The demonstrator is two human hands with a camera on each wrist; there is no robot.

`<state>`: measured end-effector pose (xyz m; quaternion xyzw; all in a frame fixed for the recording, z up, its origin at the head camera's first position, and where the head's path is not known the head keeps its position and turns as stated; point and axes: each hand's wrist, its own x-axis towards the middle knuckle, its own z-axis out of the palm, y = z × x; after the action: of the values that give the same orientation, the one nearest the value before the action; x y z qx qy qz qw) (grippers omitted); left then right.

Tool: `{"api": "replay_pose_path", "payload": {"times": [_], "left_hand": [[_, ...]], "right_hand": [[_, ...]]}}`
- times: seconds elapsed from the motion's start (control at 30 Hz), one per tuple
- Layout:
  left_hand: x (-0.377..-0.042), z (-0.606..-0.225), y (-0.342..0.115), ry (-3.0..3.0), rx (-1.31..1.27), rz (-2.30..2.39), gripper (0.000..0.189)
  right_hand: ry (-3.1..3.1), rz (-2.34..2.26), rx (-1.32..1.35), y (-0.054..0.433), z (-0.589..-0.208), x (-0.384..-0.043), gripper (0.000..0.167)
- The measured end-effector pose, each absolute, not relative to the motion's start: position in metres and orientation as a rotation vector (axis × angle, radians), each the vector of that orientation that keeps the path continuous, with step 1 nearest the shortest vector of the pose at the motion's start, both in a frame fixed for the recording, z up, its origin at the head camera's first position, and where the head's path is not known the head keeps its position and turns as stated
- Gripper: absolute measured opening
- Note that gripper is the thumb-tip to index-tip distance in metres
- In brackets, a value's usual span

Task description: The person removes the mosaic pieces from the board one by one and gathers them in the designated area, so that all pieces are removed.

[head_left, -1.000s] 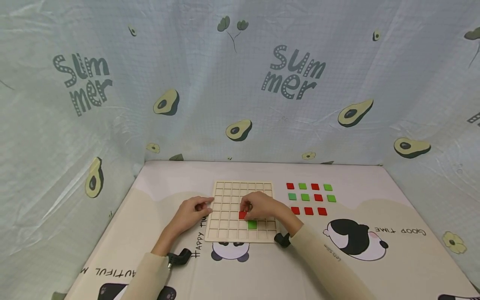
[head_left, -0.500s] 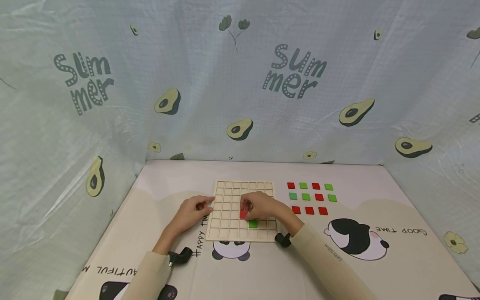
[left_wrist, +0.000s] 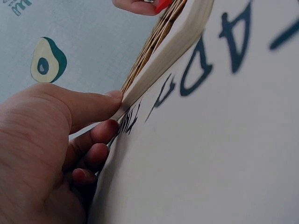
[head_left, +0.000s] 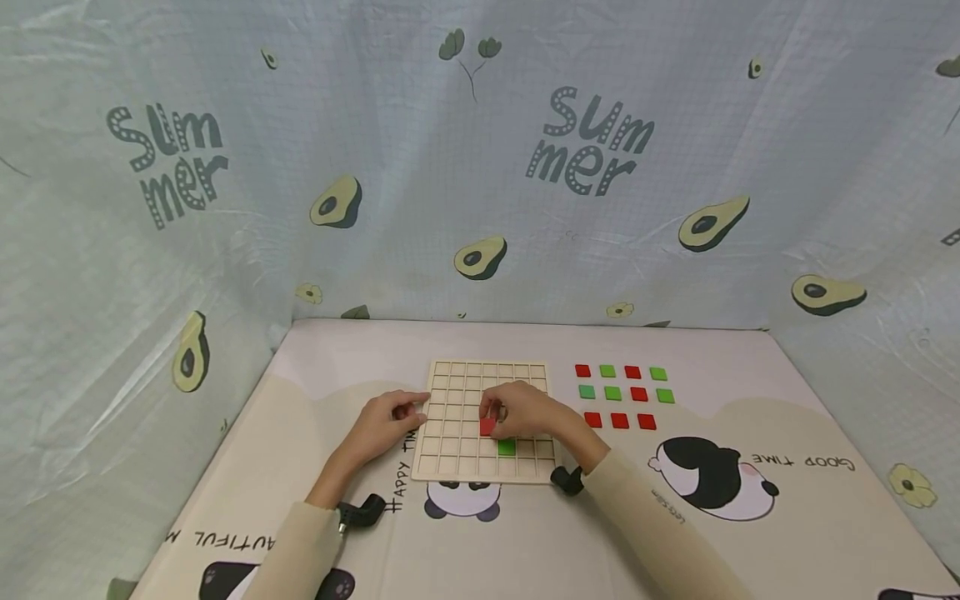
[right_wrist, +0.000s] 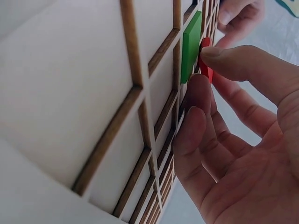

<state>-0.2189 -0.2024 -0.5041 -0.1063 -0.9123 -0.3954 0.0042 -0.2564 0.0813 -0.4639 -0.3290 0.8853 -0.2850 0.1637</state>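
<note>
A wooden grid board (head_left: 448,450) lies flat on the table. My left hand (head_left: 384,423) rests at its left edge; in the left wrist view the fingertips (left_wrist: 112,98) touch the board's side. Over the middle of the grid, my right hand (head_left: 521,410) pinches a red square tile (head_left: 487,427) between thumb and fingers. The right wrist view shows this tile partly hidden by the thumb, just beyond a green tile (right_wrist: 190,46). That green tile sits in a grid cell, close to the right hand's fingers.
To the board's right, loose tiles lie in rough rows, among them a red tile (head_left: 647,422) and a green tile (head_left: 665,396). The tabletop (head_left: 480,550) carries printed animals and lettering. A patterned curtain (head_left: 405,167) stands behind the table and along both sides.
The view has shifted slightly. The red tile in my right hand looks a little more tilted than before. My left hand stays at the board's edge.
</note>
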Motion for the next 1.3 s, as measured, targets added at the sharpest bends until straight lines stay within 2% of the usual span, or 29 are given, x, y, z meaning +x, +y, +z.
{"api": "replay_pose_path", "payload": {"times": [0.63, 1.3], "left_hand": [[-0.22, -0.506, -0.203, -2.858, -0.345, -1.222, 0.038], [-0.218, -0.505, -0.203, -2.853, -0.344, -1.212, 0.04]], "right_hand": [[2.539, -0.909, -0.975, 0.108, -0.45, -0.253, 0.026], [2.602, -1.023, -0.961, 0.176, -0.438, -0.238, 0.025]]}}
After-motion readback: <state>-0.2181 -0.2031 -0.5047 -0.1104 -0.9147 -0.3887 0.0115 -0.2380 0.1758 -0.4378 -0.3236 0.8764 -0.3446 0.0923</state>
